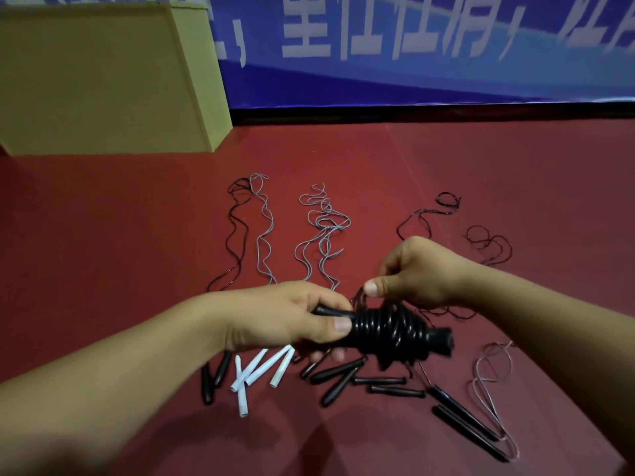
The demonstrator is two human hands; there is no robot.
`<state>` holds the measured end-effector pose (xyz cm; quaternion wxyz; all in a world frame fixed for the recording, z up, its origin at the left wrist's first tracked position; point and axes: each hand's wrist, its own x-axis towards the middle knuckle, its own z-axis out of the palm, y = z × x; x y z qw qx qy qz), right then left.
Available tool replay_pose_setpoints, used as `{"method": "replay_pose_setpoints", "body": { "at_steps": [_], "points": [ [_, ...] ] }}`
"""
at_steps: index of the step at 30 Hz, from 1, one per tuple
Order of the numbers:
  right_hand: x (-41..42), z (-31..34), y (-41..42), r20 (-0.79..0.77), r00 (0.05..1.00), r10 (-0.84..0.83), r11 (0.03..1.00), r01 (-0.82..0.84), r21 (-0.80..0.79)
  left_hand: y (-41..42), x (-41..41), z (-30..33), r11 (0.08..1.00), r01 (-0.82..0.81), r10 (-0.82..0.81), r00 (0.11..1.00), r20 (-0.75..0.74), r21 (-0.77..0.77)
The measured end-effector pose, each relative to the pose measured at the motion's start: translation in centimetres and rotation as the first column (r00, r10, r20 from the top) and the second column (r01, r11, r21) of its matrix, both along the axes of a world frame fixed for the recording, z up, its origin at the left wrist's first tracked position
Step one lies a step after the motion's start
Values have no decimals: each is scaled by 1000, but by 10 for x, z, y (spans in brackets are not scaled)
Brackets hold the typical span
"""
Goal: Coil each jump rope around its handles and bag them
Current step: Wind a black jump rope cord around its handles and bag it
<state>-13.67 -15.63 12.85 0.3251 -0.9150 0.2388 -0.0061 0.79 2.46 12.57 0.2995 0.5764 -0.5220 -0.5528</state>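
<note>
My left hand (288, 316) grips a pair of black jump rope handles (443, 340) held sideways above the red floor. Black cord (388, 326) is wound in tight turns around their middle. Just above the coil, my right hand (415, 271) pinches the loose end of that black cord. Under my hands lie several more ropes: white handles (264, 367), black handles (338, 374) and thin black handles (467, 424). Their grey cords (319, 231) and black cords (237, 231) trail away from me. No bag is visible.
A large cardboard box (103, 80) stands at the back left on the red floor (120, 235). A blue banner (412, 46) with white characters runs along the back. A pinkish cord (488, 383) loops at the right.
</note>
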Motion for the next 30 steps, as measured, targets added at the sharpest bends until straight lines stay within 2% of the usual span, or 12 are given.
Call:
{"method": "replay_pose_setpoints", "body": {
  "at_steps": [2, 4, 7, 9, 12, 16, 21, 26, 30],
  "points": [
    [-5, 2, 3, 85, 996, 29, 990, -41, 138, -1, 1, 1, 996, -87, 92, 978, -185, 33],
    [-5, 3, 6, 180, 983, 22, 971, -64, 231, -3, 2, 3, 978, -206, 209, 915, -346, 46],
    [1, 3, 17, 151, 984, -98, 936, 39, 351, -5, 4, 7, 914, -396, 385, 783, -488, 86],
    [5, 4, 25, 102, 993, -63, 924, 19, 381, -8, 5, 10, 847, -520, 500, 701, -508, 116],
    [11, 10, 37, 59, 998, 28, 889, -52, 456, -12, 7, 8, 739, -656, 641, 617, -457, 151],
    [15, 10, 48, 9, 994, 109, 884, -101, 456, -15, 9, 2, 692, -711, 713, 646, -275, 125],
    [16, 4, 52, 5, 997, 78, 875, -71, 478, -13, 16, -2, 620, -782, 782, 611, -123, 59],
    [16, 7, 59, 11, 993, 118, 962, -117, 247, -13, 18, -6, 577, -814, 815, 579, -22, -65],
    [15, 9, 72, -6, 982, 188, 981, -187, 59, -17, 16, -10, 552, -817, 832, 552, 51, -168]
  ]
}}
